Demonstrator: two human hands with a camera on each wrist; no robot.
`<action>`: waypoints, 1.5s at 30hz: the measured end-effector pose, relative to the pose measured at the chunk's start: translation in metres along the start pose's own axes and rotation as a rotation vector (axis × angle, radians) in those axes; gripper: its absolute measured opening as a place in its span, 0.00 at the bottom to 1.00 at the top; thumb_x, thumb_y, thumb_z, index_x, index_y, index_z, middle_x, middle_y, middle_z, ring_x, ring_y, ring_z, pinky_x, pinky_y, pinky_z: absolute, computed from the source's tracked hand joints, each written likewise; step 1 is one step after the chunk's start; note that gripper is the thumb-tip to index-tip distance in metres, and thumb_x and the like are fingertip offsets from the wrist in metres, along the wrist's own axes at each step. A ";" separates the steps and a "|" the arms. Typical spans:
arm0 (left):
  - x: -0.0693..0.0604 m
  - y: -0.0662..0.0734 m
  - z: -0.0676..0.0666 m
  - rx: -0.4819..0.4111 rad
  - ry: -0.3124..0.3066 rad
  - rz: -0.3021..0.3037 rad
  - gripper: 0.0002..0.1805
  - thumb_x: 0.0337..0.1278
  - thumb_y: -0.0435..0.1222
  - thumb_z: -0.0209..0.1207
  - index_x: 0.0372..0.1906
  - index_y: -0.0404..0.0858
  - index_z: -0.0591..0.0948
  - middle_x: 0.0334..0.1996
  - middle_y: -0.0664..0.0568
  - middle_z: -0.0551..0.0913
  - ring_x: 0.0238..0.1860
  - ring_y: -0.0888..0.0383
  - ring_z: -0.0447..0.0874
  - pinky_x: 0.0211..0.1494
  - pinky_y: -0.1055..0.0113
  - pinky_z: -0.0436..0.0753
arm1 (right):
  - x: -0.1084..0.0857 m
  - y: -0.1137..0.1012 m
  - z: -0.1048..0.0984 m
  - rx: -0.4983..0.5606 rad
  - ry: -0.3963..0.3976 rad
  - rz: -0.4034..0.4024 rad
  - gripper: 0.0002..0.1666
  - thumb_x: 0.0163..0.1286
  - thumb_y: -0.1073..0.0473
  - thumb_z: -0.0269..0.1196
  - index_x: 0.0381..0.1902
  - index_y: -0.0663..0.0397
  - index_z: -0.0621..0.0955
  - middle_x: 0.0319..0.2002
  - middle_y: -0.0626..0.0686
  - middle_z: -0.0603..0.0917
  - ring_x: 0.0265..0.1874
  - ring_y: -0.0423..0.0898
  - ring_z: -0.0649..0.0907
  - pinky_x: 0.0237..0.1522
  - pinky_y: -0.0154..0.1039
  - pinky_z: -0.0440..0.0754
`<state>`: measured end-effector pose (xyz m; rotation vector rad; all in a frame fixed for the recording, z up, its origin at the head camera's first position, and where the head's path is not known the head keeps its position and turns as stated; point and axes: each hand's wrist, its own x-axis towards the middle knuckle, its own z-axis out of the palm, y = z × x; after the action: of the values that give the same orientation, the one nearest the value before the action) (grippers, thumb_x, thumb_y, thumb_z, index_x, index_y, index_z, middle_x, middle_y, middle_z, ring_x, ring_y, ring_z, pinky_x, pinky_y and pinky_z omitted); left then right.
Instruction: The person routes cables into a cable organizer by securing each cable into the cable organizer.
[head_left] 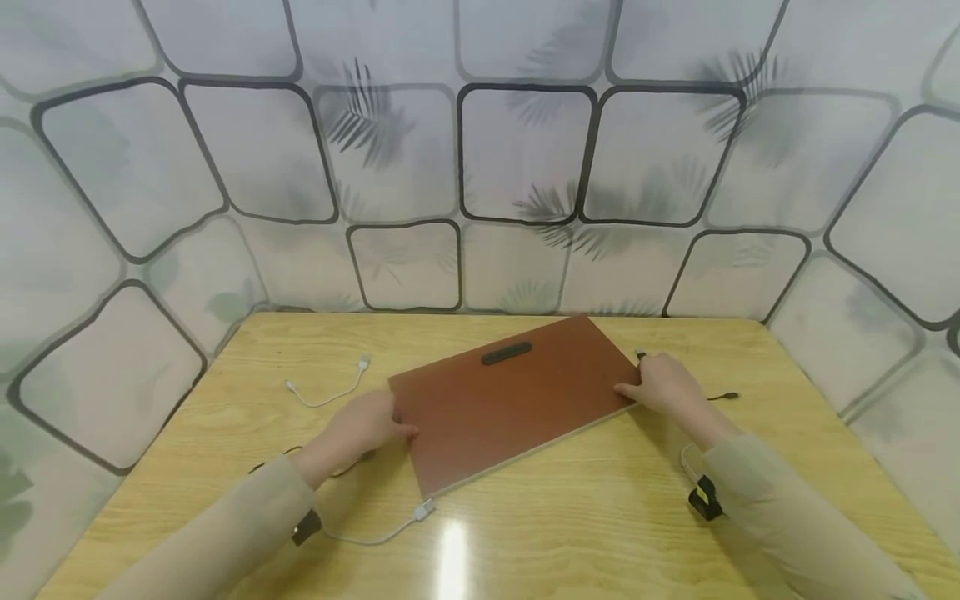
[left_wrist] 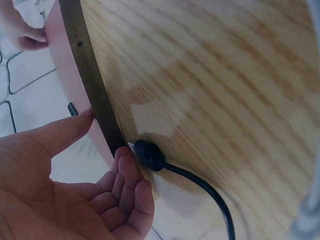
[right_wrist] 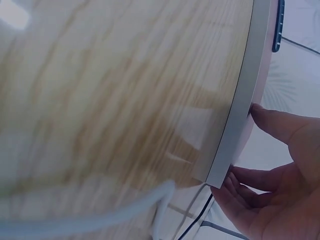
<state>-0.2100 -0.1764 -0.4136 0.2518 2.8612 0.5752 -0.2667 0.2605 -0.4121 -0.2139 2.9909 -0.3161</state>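
A reddish-brown rectangular board (head_left: 517, 417) with a black strip (head_left: 506, 353) near its far edge is held at an angle over the table, its right end farther back. My left hand (head_left: 367, 423) grips its left end, thumb on the top face and fingers curled at the underside. At the right end my right hand (head_left: 663, 383) holds it the same way, thumb on top. In the left wrist view, a black cable plug (left_wrist: 148, 154) lies close beside the left fingertips. The right wrist view shows the board's pale edge (right_wrist: 237, 100) between thumb and fingers.
A short white cable (head_left: 330, 402) lies back left on the wooden table (head_left: 570, 525). Another white USB plug (head_left: 424, 510) is by the board's near corner. Black cable ends (head_left: 726, 396) show beyond the right hand. A patterned curtain (head_left: 525, 158) surrounds the table's back and sides.
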 end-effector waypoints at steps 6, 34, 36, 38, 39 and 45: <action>0.007 -0.001 -0.005 -0.027 0.007 0.042 0.22 0.63 0.41 0.72 0.22 0.44 0.70 0.17 0.58 0.66 0.21 0.61 0.66 0.27 0.68 0.67 | -0.005 0.004 0.000 0.025 0.002 0.017 0.26 0.74 0.46 0.69 0.21 0.56 0.76 0.20 0.53 0.78 0.20 0.46 0.73 0.25 0.39 0.70; 0.023 -0.004 -0.015 0.051 0.054 0.084 0.21 0.60 0.35 0.72 0.19 0.42 0.72 0.19 0.56 0.71 0.24 0.59 0.69 0.31 0.66 0.73 | -0.028 0.011 -0.007 0.163 -0.037 0.040 0.15 0.71 0.59 0.72 0.41 0.71 0.89 0.44 0.69 0.90 0.36 0.54 0.88 0.40 0.50 0.88; 0.024 -0.004 -0.015 0.038 0.046 0.059 0.22 0.61 0.34 0.71 0.19 0.43 0.70 0.19 0.56 0.70 0.24 0.59 0.69 0.30 0.67 0.71 | -0.029 0.011 -0.007 0.177 -0.034 0.039 0.14 0.71 0.60 0.72 0.41 0.70 0.89 0.43 0.68 0.91 0.36 0.54 0.89 0.40 0.50 0.88; 0.024 -0.005 -0.016 0.033 0.044 0.038 0.22 0.63 0.34 0.70 0.19 0.43 0.70 0.19 0.56 0.69 0.24 0.59 0.69 0.30 0.68 0.70 | -0.030 0.011 -0.007 0.187 -0.032 0.034 0.12 0.70 0.60 0.72 0.39 0.68 0.90 0.40 0.65 0.92 0.34 0.53 0.88 0.38 0.49 0.87; 0.024 -0.006 -0.017 0.033 0.045 0.030 0.22 0.63 0.34 0.70 0.20 0.43 0.70 0.20 0.56 0.70 0.24 0.59 0.69 0.30 0.68 0.69 | -0.031 0.011 -0.006 0.192 -0.028 0.030 0.11 0.70 0.60 0.72 0.38 0.67 0.90 0.39 0.64 0.92 0.33 0.51 0.88 0.38 0.49 0.87; 0.025 -0.007 -0.018 0.028 0.045 -0.016 0.19 0.64 0.34 0.69 0.22 0.41 0.72 0.21 0.55 0.72 0.24 0.59 0.69 0.28 0.68 0.69 | -0.036 0.011 -0.005 0.191 -0.006 0.004 0.09 0.68 0.61 0.73 0.33 0.63 0.91 0.35 0.60 0.93 0.31 0.47 0.87 0.35 0.46 0.85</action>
<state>-0.2389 -0.1841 -0.4048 0.2231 2.9137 0.5447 -0.2338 0.2777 -0.4060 -0.1887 2.9303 -0.5959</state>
